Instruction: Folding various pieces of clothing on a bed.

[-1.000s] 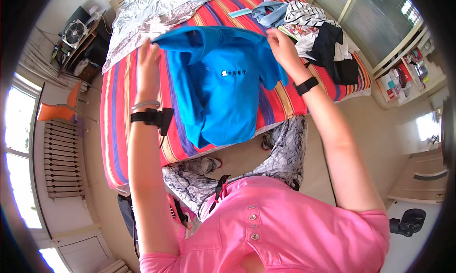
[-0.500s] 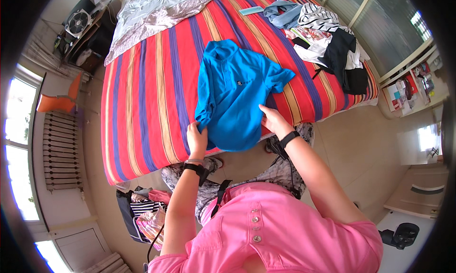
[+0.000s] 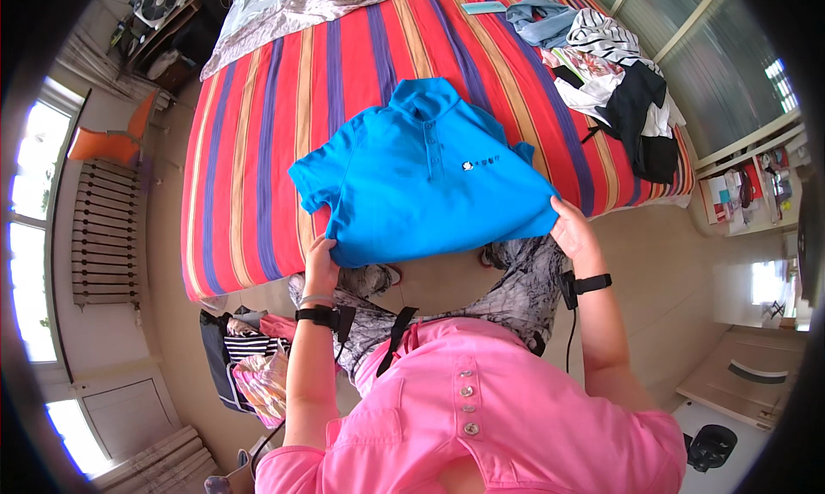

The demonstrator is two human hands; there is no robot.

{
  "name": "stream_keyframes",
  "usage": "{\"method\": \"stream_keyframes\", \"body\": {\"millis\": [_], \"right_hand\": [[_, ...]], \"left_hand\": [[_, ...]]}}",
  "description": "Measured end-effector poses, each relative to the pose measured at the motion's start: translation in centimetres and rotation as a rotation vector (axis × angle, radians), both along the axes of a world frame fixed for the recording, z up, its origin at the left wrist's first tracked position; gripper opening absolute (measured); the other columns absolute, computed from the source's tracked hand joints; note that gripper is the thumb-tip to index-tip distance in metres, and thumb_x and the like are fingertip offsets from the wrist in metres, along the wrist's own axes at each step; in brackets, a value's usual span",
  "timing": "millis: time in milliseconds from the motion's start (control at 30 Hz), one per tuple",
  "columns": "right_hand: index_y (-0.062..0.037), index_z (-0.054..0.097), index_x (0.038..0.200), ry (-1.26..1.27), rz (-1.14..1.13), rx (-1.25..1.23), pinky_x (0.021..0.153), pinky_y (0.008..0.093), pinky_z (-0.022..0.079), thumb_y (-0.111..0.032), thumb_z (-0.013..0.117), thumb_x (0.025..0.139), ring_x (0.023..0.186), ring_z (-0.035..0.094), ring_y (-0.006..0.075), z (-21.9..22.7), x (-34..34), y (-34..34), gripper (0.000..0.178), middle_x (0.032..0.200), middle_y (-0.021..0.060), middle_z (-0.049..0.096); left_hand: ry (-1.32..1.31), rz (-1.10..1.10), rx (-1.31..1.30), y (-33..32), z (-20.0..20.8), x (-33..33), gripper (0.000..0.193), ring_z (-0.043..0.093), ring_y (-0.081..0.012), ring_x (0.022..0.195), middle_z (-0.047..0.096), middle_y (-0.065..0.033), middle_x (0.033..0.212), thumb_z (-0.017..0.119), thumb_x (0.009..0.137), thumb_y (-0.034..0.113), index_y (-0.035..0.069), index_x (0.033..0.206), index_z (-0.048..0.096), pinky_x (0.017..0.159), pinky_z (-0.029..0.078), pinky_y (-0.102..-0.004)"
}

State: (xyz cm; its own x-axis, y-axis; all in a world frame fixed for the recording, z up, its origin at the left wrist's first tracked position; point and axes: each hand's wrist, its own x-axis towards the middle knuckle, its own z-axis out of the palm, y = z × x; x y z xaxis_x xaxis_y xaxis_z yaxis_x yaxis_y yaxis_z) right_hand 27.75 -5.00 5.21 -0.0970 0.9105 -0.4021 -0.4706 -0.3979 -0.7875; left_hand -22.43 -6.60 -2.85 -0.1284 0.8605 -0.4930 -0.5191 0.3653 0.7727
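Observation:
A blue polo shirt (image 3: 404, 193) with a buttoned placket and a small chest print lies front up, its collar toward the far side of the bed. My left hand (image 3: 321, 269) pinches its lower left hem corner. At the lower right corner, my right hand (image 3: 574, 233) grips the hem, and the fabric is pulled wide between both hands. The near hem hangs just past the edge of the striped bedspread (image 3: 249, 184). One sleeve is spread out at the left; the right sleeve is partly hidden under the body of the shirt.
A pile of clothes (image 3: 619, 90) lies at the bed's far right, beside a light blue flat piece (image 3: 484, 7). Silvery bedding (image 3: 292, 12) covers the far left. On the floor at lower left stands an open container (image 3: 225, 365) of clothes. A radiator (image 3: 105, 236) is by the window.
Both hands have moved apart, mostly the right one toward the right. The shirt, narrow and bunched before, is now stretched wide, with its left sleeve spread out.

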Motion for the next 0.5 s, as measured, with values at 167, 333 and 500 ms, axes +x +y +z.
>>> {"method": "stream_keyframes", "body": {"millis": [167, 333, 500], "right_hand": [[0.0015, 0.048, 0.127, 0.115, -0.026, -0.114, 0.098, 0.0432, 0.043, -0.031, 0.051, 0.096, 0.114, 0.055, 0.0253, -2.5, -0.4, 0.8, 0.045, 0.127, 0.0143, 0.055], [-0.0048, 0.045, 0.133, 0.350, 0.127, -0.322, 0.100, 0.0515, 0.040, -0.042, 0.054, 0.093, 0.119, 0.052, 0.0290, -2.7, -1.7, 2.6, 0.055, 0.132, 0.0152, 0.052], [-0.0036, 0.043, 0.134, 0.320, 0.163, -0.358, 0.101, 0.0534, 0.039, -0.040, 0.055, 0.092, 0.121, 0.050, 0.0296, -1.0, -2.2, 2.7, 0.057, 0.133, 0.0165, 0.050]], "left_hand": [[0.185, 0.055, 0.012, 2.0, 0.5, 1.3, 0.031, 0.062, -0.0189, 0.082, 0.064, -0.0086, 0.095, 0.056, 0.089, 0.018, -0.003, 0.111, 0.059, 0.073, 0.051, -0.0313], [0.226, -0.040, -0.042, 4.7, 1.0, 1.5, 0.043, 0.063, -0.0226, 0.096, 0.064, -0.0137, 0.112, 0.061, 0.090, 0.026, -0.002, 0.121, 0.056, 0.089, 0.049, -0.0329], [0.334, -0.283, -0.142, 5.0, 2.2, 0.4, 0.046, 0.059, -0.0230, 0.105, 0.059, -0.0142, 0.120, 0.059, 0.091, 0.024, -0.004, 0.126, 0.049, 0.094, 0.046, -0.0353]]}}
